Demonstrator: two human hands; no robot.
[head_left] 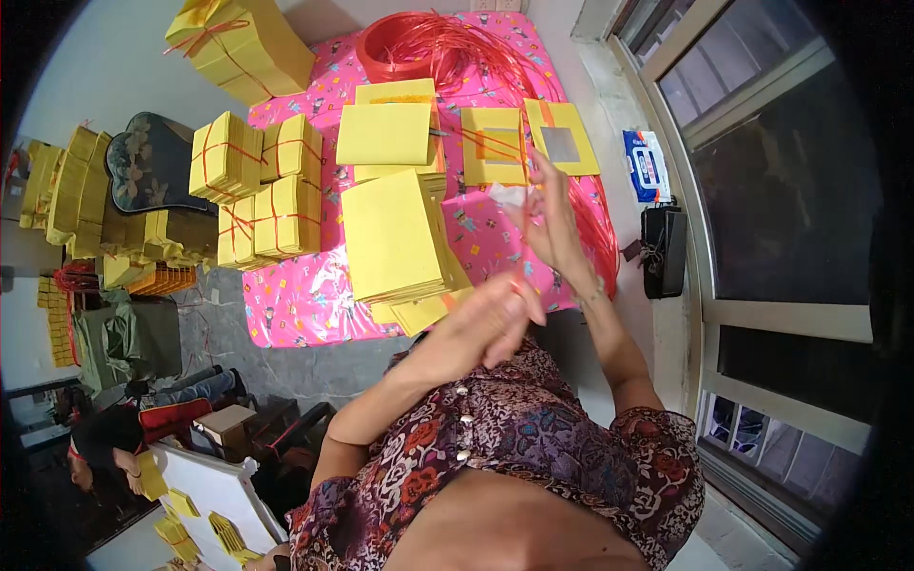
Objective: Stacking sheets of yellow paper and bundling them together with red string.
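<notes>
My left hand [490, 322] is closed in front of my body, slightly blurred, with red plastic string [525, 221] at its fingertips. The string runs up to my right hand [554, 224], which is raised over the pink table and has string at its fingers too. Beside the right fingers is a small white piece [509, 195], too blurred to name. Left of the hands lies a stack of yellow paper sheets [390, 233], its edges uneven. Behind it is another yellow stack [384, 133]. Two yellow pieces with grey rectangles, the left one [490, 119] crossed by string, lie beyond my right hand.
Tied yellow bundles [271, 195] stand at the table's left, a taller one [238, 48] behind. A red basin [392, 52] and loose red strings [466, 52] sit at the back. A wipes pack [647, 167] and black case [664, 252] lie on the right sill. Another person [109, 443] is lower left.
</notes>
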